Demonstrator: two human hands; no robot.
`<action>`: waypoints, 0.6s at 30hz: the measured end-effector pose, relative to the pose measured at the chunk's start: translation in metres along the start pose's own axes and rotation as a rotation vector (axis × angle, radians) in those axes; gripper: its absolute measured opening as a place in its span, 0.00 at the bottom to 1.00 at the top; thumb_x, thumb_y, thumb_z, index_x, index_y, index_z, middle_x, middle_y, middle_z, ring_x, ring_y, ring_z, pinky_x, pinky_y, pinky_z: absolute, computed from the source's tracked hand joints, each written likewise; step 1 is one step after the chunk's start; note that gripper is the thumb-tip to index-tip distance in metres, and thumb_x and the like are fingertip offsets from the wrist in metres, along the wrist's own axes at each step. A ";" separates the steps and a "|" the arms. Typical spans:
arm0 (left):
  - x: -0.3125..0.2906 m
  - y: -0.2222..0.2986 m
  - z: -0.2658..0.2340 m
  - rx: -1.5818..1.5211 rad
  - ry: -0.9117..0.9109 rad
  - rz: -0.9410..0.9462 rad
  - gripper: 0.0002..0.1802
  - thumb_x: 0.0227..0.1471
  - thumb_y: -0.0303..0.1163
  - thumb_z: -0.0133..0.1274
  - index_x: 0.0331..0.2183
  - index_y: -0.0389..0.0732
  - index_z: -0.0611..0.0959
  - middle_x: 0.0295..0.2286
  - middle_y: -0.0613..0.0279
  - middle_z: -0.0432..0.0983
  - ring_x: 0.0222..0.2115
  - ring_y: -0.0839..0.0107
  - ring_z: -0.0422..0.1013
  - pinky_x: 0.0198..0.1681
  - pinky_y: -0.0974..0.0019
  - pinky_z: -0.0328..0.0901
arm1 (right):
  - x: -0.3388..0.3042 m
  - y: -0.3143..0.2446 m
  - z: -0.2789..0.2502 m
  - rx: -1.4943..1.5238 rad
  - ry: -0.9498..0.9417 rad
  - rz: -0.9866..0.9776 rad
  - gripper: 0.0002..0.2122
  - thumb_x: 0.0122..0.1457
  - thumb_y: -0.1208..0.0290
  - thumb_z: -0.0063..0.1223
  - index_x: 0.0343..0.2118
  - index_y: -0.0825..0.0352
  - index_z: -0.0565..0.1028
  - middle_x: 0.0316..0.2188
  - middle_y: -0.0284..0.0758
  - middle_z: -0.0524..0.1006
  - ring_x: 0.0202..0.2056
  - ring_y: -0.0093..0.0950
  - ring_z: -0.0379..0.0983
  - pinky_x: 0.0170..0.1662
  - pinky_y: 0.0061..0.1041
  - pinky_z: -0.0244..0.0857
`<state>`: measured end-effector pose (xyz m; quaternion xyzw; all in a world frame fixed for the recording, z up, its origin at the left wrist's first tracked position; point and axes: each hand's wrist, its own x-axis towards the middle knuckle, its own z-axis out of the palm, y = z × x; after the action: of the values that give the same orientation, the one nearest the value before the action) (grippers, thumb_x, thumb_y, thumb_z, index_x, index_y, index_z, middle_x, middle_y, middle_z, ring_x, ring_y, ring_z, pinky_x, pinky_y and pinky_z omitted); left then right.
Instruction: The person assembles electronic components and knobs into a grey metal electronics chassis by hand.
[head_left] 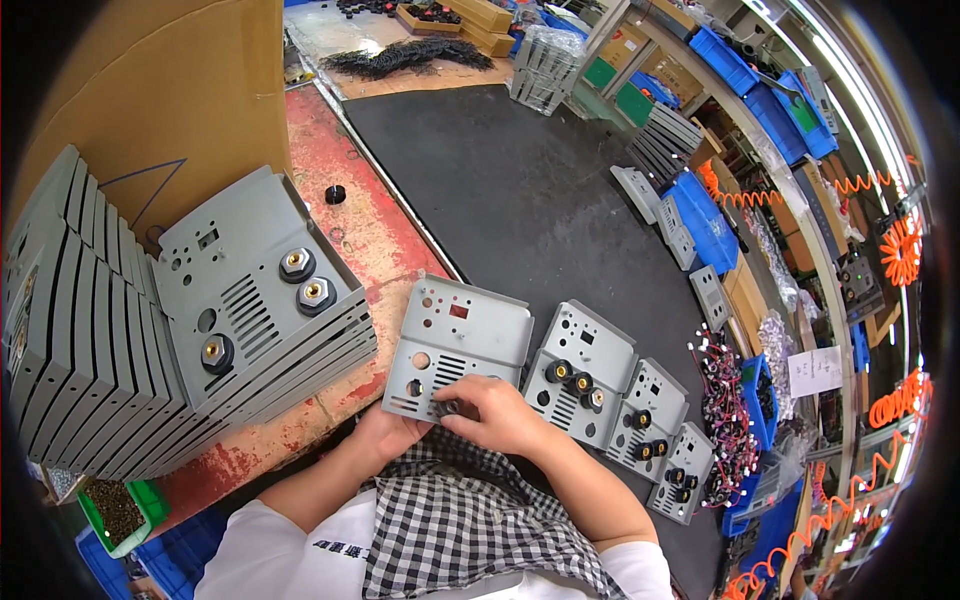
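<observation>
Head view, single entry: left camera of the pair worn on your head, wide fisheye, upright, unmirrored. Station: above your checked apron (pixel 450 540), which fills the bottom middle. Facing: steeply down and forward, out along the black work surface (pixel 490 190). Range: close over your left hand (pixel 395 432) and right hand (pixel 490 412), both below centre; the background runs much farther off. Span: cardboard sheet (pixel 190 80) at left, curved light tubes (pixel 845 65) at upper right, dark lens corners.
</observation>
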<state>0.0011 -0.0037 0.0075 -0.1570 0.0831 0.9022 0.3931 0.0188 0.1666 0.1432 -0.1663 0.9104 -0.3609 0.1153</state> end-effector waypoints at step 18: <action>-0.035 0.007 0.006 0.072 0.008 -0.022 0.19 0.59 0.34 0.37 0.49 0.35 0.69 0.47 0.55 0.69 0.46 0.64 0.69 0.49 0.59 0.66 | -0.006 0.001 -0.003 0.033 -0.064 0.017 0.15 0.47 0.71 0.59 0.39 0.66 0.76 0.31 0.39 0.76 0.26 0.27 0.73 0.32 0.25 0.69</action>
<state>0.0170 -0.0303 0.0254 -0.1473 0.1154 0.8936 0.4080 0.0227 0.1719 0.1451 -0.1679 0.9016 -0.3692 0.1502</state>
